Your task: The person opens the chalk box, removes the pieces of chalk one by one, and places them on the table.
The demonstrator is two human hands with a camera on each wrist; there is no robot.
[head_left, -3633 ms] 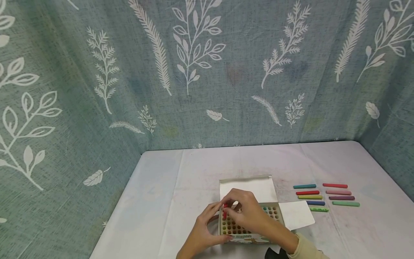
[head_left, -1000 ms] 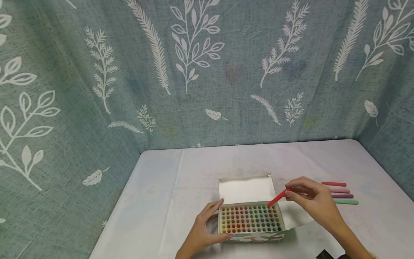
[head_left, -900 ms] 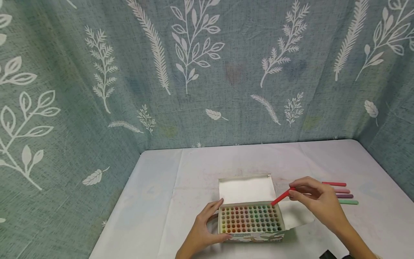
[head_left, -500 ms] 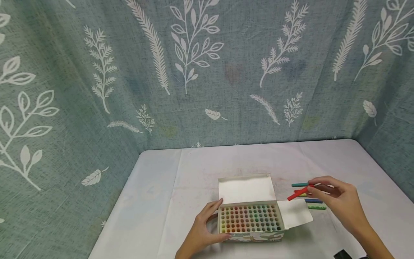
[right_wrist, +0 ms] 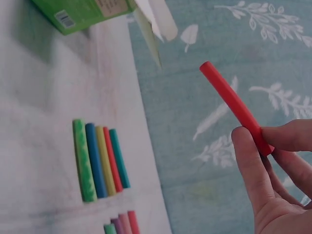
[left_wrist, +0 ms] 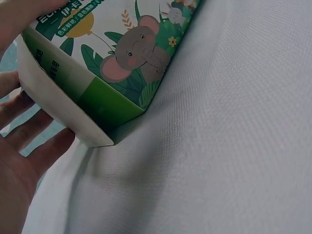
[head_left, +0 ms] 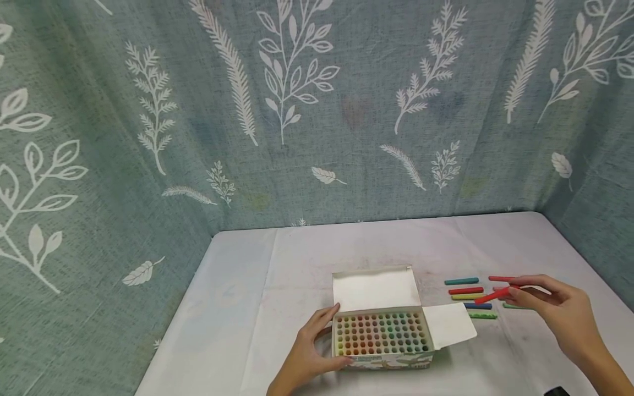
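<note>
My right hand [head_left: 567, 316] pinches one end of a red chalk stick [right_wrist: 229, 100] between thumb and fingertips. The chalk's free end tilts down to the left, over the row of chalk sticks in the head view. My left hand [head_left: 308, 352] holds the left end of a chalk box [head_left: 396, 362], thumb at its front and fingers behind. The box's top shows rows of round holes [head_left: 381, 333], with its lid and right flap folded out. In the left wrist view, fingers [left_wrist: 51, 148] lie against a white side flap [left_wrist: 63, 107] beside the elephant print.
Right of the box lie teal [head_left: 462, 281], red [head_left: 465, 290], yellow [head_left: 468, 297], blue [head_left: 477, 306] and speckled green [head_left: 481, 315] sticks. A second group, with another red stick [head_left: 501, 278], is partly behind my right hand. A patterned curtain [head_left: 356, 110] surrounds the white table [head_left: 247, 286].
Earlier my right hand was over the box's left end with the red stick. It has since carried the stick right, past the box's right flap. The left hand stays on the box.
</note>
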